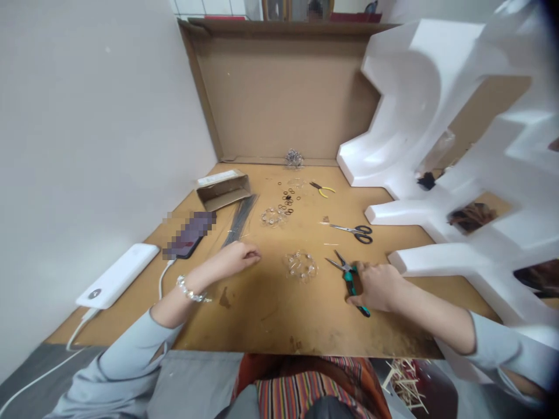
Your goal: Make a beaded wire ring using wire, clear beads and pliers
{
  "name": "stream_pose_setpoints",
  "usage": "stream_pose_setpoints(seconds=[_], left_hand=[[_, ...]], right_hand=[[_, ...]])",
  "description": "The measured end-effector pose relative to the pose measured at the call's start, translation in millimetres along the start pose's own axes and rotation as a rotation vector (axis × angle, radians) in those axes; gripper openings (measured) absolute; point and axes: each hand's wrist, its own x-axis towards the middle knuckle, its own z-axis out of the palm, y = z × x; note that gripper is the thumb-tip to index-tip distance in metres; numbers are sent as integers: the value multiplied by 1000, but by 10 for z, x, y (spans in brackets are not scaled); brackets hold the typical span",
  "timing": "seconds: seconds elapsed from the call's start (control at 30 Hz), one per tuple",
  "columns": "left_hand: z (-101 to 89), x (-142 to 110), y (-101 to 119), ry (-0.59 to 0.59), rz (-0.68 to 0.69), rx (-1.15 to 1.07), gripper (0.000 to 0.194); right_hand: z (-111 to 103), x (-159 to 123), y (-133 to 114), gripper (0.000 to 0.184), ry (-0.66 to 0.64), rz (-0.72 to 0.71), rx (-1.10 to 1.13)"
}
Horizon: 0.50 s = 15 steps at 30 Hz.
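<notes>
My right hand (379,286) grips the teal-and-black handles of a pair of long-nose pliers (349,278), whose jaws are spread and point away to the left. My left hand (241,257) is closed, fingertips curled together; anything inside is too small to make out. It rests by the near end of a bundle of thin grey wires (239,221). Between my hands lies a ring of clear beads and wire (301,265). Farther back is a second clear beaded ring (273,217). A beaded bracelet (190,290) circles my left wrist.
Black-handled scissors (356,230), yellow-handled pliers (323,189), small dark rings (288,201) and a tangled silvery clump (294,157) lie farther back. At left are an open cardboard box (225,192), a phone (192,234) and a cabled power bank (120,276). White foam (410,169) borders the right.
</notes>
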Motion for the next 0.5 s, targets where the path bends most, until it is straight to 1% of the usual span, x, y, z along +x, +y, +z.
stream_pose_setpoints(seconds=[0.07,0.1,0.27,0.37,0.43,0.5], left_hand=[[50,8,9,-49,15,30,23],[73,12,14,-64,18,42,25],[145,3,11,-62,26,13,27],[146,5,22,-60,34,-4,26],[129,53,95,-54,48,-3,26],[115,167,257,-45,99,22,25]], right_hand=[[90,-24,-29,67,41,14,-4],[120,-24,-30,65,49,15,0],[150,-24,48,43,94,19,68],[176,-102,66,44,145,-35,90],[212,-183,38,46,168,-86,97],[249,-263,-16,48,155,-101,82]])
